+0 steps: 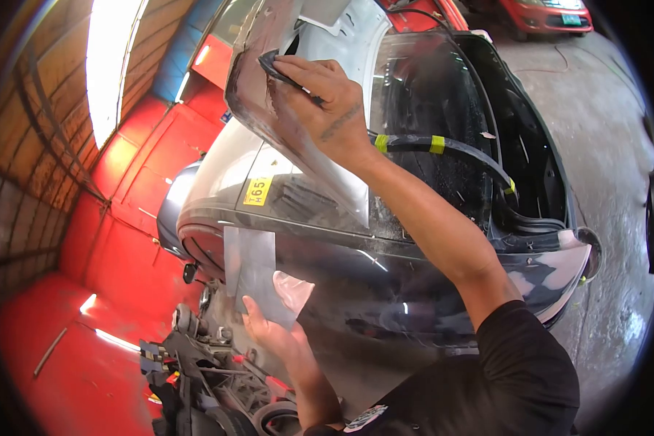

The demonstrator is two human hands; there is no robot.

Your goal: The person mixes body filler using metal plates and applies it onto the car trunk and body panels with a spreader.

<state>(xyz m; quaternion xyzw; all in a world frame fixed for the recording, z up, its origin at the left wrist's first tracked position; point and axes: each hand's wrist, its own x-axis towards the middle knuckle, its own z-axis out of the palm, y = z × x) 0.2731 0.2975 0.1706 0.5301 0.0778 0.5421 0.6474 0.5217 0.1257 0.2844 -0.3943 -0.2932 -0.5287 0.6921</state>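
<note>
My right hand [323,102] reaches up to a raised car panel [280,120] with a brownish-pink patch on it. Between its fingers is a thin, flexible black piece [272,64], held against the panel near its edge. Lower down, my left hand [272,330] holds a flat grey sheet [256,272] from below, the thumb showing at its lower edge. A smooth pink lump or flap [293,291] is at the right edge of that sheet. The part of the left palm under the sheet is hidden.
A dark car body [400,298] spans the middle, with a yellow sticker [258,191] on its glass. A black strip with yellow tape [472,150] crosses it. Car parts [218,378] lie at the lower left beside a red wall [116,291]. Another red car [538,14] stands at the back.
</note>
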